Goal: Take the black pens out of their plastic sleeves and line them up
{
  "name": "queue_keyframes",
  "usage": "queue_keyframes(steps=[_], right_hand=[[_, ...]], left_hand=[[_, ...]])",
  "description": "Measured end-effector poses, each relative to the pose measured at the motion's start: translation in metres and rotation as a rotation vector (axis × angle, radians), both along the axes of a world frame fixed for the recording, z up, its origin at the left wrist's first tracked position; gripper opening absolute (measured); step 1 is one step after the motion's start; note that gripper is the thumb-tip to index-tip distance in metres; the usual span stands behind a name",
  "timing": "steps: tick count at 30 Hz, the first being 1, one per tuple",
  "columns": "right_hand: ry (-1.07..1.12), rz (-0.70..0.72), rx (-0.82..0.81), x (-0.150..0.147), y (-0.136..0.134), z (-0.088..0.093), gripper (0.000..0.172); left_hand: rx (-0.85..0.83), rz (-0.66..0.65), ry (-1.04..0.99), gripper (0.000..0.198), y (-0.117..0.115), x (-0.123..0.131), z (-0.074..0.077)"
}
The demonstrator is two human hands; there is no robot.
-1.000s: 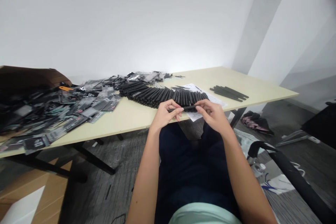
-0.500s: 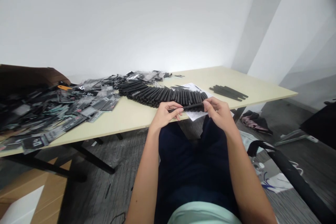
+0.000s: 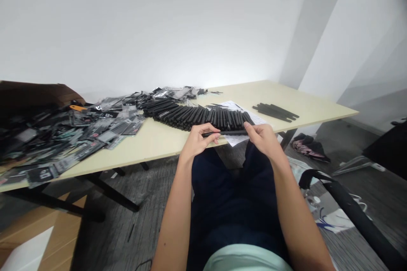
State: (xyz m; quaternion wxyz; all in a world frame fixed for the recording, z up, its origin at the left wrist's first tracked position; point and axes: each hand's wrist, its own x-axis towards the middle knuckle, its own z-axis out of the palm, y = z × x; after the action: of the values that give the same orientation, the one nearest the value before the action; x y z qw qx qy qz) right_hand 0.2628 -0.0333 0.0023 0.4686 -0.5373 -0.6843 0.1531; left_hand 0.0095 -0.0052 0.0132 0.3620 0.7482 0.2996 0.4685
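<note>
While the person sits at a pale cream table (image 3: 165,146), their left hand (image 3: 202,139) and right hand (image 3: 262,139) hold one slim black pen-like stick (image 3: 226,134) level, just above the table's near edge and over their dark trousers (image 3: 232,194). The left fingers curl closed around one end, and the right fingertips pinch the other. Just beyond, many matching sticks lie side by side in a long curved row (image 3: 197,117), close to the held one. Further right, a small separate bundle of sticks (image 3: 276,112) lies well apart, and a printed paper sheet (image 3: 233,106) sits partly under the row. To the left spreads a much larger heap of black and silver plastic packets (image 3: 95,125), reaching toward a brown cardboard box (image 3: 32,97); whether those packets hold anything cannot be told.
</note>
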Motion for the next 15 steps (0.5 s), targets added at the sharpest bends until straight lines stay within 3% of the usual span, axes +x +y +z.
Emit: queue_keyframes(steps=[6,9,12,15], right_hand=[[0.04,0.035,0.036,-0.007,-0.005,0.005,0.061],[-0.012,0.119,0.081,-0.021,-0.009,0.008,0.056],[-0.04,0.15,0.125,-0.039,-0.012,0.008,0.052],[-0.052,0.082,0.164,-0.052,-0.014,0.007,0.05]], left_hand=[[-0.168,-0.023,-0.067,0.035,-0.003,0.001,0.002],[-0.276,-0.024,-0.081,0.045,-0.004,0.001,0.002],[-0.247,0.038,-0.098,0.047,-0.004,-0.001,0.002],[-0.223,0.053,-0.103,0.048,-0.003,-0.004,0.001]])
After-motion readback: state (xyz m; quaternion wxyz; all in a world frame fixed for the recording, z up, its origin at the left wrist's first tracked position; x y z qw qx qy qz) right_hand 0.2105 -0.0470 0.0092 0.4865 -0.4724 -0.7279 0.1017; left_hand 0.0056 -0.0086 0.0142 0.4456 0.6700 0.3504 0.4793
